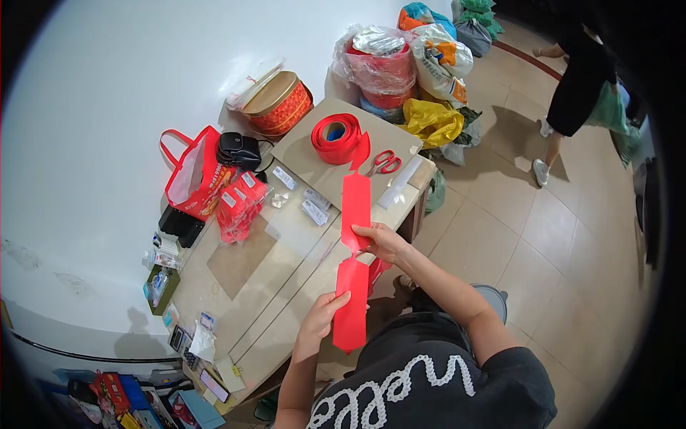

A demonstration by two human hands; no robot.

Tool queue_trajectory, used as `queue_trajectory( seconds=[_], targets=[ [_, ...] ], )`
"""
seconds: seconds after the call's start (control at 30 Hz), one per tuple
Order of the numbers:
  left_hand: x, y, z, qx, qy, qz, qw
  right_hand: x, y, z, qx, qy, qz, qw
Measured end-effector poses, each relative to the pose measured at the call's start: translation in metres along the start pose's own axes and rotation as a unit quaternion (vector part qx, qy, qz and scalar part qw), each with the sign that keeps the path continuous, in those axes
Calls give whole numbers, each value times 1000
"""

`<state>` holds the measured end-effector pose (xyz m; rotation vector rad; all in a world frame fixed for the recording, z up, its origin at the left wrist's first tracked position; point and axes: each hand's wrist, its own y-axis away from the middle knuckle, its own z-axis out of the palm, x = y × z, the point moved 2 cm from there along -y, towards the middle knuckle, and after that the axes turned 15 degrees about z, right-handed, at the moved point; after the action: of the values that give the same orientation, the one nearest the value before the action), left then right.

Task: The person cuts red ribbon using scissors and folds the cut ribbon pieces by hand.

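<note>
Head view: left hand and right hand pinch a red strip near the roll; seems light, bendy; hold its edges.

Low route available over the table from the left hand to the brown sheet, lying flat. Red strip, reaching up toward the roll, bars that hand's low crossing to the scissors. Far side obstructed by red bag and packets.

Cream table, on it a flat board, red tote bag, phone
</note>
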<state>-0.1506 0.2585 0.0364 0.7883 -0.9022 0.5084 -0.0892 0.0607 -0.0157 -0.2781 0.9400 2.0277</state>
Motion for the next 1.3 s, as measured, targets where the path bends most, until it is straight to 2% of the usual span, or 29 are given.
queue_trajectory(
  seconds=[0.07,0.17,0.2,0.23,0.27,0.37,0.4,0.5,0.63,0.73,0.8,0.9,0.97,1.07,1.2,1.3],
  targets=[
    [4,6,5,7,15,-16,1000,9,-4,-9,42,19,30,998],
    [9,11,10,6,24,-31,999,21,2,-27,159,174,26,971],
    [10,12,11,4,26,-33,999,20,14,-28,232,285,-145,919],
    [11,13,11,9,30,-35,999,22,34,-25,291,381,-309,821],
    [11,13,11,13,35,-38,999,23,54,-18,335,458,-459,684],
    [14,14,13,19,46,-50,998,28,98,6,139,704,-520,462],
    [14,15,14,19,47,-56,997,31,104,15,82,725,-511,454],
    [13,14,16,17,56,-69,996,38,95,18,37,746,-526,407],
    [18,14,22,14,42,-78,996,36,85,15,-2,685,-599,416],
    [17,14,18,-4,-7,-82,997,29,94,20,2,645,-596,478],
    [6,9,-3,-10,-47,-79,996,28,95,18,9,629,-595,500],
    [-14,-36,-47,-45,85,-67,993,27,93,16,17,612,-593,522],
    [-10,-78,-39,-17,133,-24,991,27,93,14,16,606,-585,538],
    [-6,-144,-13,-208,335,9,919,24,94,11,6,599,-570,563],
    [9,-196,15,-160,405,31,900,20,99,6,7,581,-538,611],
    [0,-224,10,-102,368,74,921,23,100,-1,24,568,-491,661]
  ],
)
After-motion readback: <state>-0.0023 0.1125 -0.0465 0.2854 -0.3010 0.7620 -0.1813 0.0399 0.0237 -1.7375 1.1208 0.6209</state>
